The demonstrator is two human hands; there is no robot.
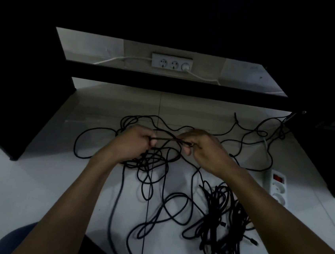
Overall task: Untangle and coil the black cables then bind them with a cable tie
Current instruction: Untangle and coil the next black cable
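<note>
— What have the hands got?

— The left hand [138,142] is curled into a fist round one end of a short stretch of black cable [170,140]; the right hand [201,148] pinches the other end with bent fingers. Between them the stretch is pulled straight, running left to right and nearly level, raised above the floor.

— And the arms?

— Both forearms reach forward from the bottom edge, angling inward, backs of the hands up.

— The rest of the cable?

— Loose loops sprawl on the white floor [23,173] beneath and beyond the hands. A denser bundle [223,219] lies at lower right, near a white power strip [278,188].
</note>
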